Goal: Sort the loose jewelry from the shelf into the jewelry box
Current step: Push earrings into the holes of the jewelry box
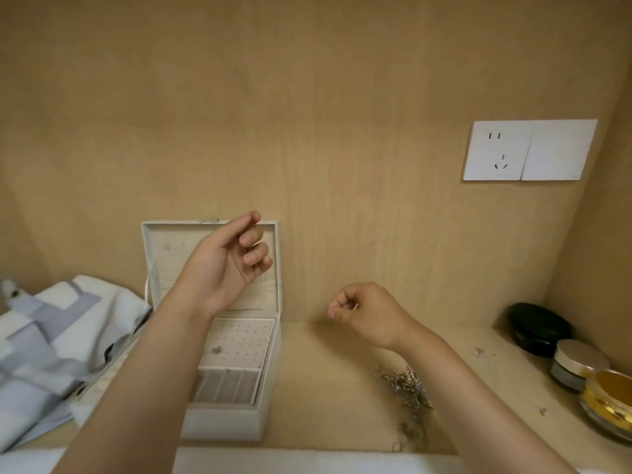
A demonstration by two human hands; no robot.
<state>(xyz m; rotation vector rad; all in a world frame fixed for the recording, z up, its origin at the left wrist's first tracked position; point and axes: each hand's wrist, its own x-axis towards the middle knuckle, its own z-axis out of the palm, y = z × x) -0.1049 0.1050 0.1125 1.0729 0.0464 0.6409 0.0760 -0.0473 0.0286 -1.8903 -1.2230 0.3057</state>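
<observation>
While the pale grey fabric-covered jewelry box [236,415] stood open on the light wooden shelf [328,388], its lid leaned back against the rear panel, seemingly so that both trays stayed reachable. The left hand [225,261] was raised in front of the lid with fingers curled, thumb and forefinger pinched together; a very thin strand seemed to hang from it, though I cannot tell for certain. The right hand [362,313] hovered lower over bare shelf, loosely closed, fingertips pressed as if pinching the other end of something fine; what it held was not visible.

Inside the box, a perforated earring pad [239,340] carried one small dark piece [216,349], and the slotted compartments [227,384] below looked empty. A tangled heap of silver chains and rings [405,384] lay on the shelf right of the box, just beside the right forearm, unsorted.
</observation>
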